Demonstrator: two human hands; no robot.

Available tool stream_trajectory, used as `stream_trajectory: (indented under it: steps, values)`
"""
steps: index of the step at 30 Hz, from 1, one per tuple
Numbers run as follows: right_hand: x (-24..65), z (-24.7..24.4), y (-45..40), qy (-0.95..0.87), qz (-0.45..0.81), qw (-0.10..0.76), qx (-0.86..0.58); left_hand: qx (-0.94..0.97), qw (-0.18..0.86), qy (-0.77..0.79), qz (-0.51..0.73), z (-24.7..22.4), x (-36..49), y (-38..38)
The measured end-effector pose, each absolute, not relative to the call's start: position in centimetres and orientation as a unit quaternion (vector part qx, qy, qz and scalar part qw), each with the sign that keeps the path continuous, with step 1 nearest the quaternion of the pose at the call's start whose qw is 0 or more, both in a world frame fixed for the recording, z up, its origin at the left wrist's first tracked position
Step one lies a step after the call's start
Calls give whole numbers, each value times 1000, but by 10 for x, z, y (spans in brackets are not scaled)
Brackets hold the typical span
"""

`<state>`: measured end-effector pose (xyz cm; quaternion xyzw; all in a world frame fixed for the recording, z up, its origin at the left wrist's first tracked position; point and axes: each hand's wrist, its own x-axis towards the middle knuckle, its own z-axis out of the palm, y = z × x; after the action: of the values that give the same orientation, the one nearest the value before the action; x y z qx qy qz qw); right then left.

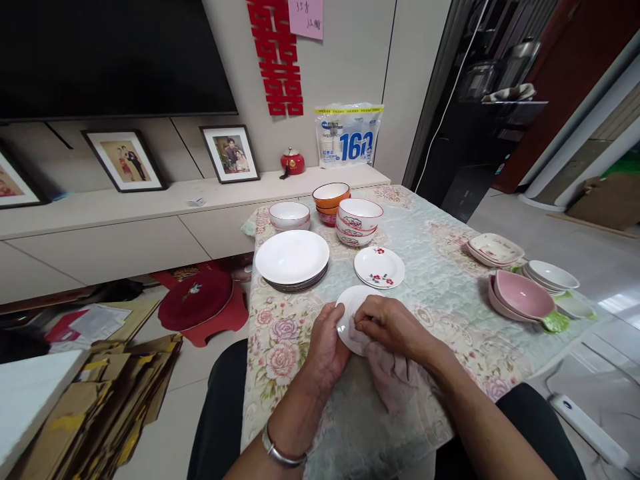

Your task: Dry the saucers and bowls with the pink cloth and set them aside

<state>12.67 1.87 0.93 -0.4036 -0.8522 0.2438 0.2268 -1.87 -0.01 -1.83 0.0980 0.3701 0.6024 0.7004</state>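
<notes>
A: What are the hands doing?

B: The left hand (327, 343) grips the small round white plate (347, 331) at its near-left side, thumb on the rim and fingers underneath. The right hand (387, 323) has its fingers curled in, bunching the thin pale pink cloth (393, 380) against the plate's face; the rest hangs below that hand.

A: And the plate itself?

B: It is between the two hands, over the near part of the table, tilted.

A: What lies just beyond them?

B: A short stack of white plates with red flowers (379, 267). Beyond the left hand and to its left is a stack topped by a large glossy white plate (293, 257), with dark-edged pieces beneath.

A: Farther out?

B: White bowls with red rims (360, 217), orange bowls with dark rims (331, 193) and more white bowls (289, 215).

A: Anything to the right of the right hand?

B: Well apart from it are pink ceramic bowls (525, 293), cream patterned dishes (496, 247) and small white bowls (553, 275), all on the floral tablecloth (430, 280).

A: And past the table?

B: A low white cabinet (200, 207) carries a red lidded jar (293, 162). Left of the left hand, on the floor, is a red stool (197, 297).
</notes>
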Motion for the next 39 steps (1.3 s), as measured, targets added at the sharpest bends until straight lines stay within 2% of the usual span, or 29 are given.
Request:
stream_trajectory:
  steps: [5, 7, 12, 15, 19, 22, 25, 28, 32, 35, 39]
  values:
    - [132, 5, 22, -788, 133, 235, -553, 126, 720, 354, 584, -18, -17, 0]
    - [123, 1, 20, -782, 96, 246, -564, 130, 721, 353, 581, -18, -18, -1]
    - [109, -2, 15, -846, 151, 260, -441, 120, 719, 348, 589, -18, -19, -3]
    - [116, -1, 19, -808, 108, 264, -516, 122, 717, 357, 586, -18, -18, -3]
    - [126, 5, 19, -770, 93, 204, -597, 112, 694, 384, 599, -19, -17, -1]
    - [123, 9, 14, -795, 147, 179, -560, 111, 687, 385, 606, -20, -16, 0]
    - [114, 6, 14, -818, 182, 226, -497, 120, 691, 374, 607, -19, -15, -1]
    - [113, 1, 19, -795, 140, 265, -528, 122, 692, 378, 602, -17, -15, -2]
    - [119, 6, 19, -763, 84, 200, -610, 108, 687, 401, 597, -17, -15, -2]
    - [117, 11, 13, -789, 110, 166, -581, 115, 696, 386, 594, -19, -16, -2]
    - [109, 7, 13, -812, 152, 223, -517, 139, 717, 345, 589, -19, -16, -4]
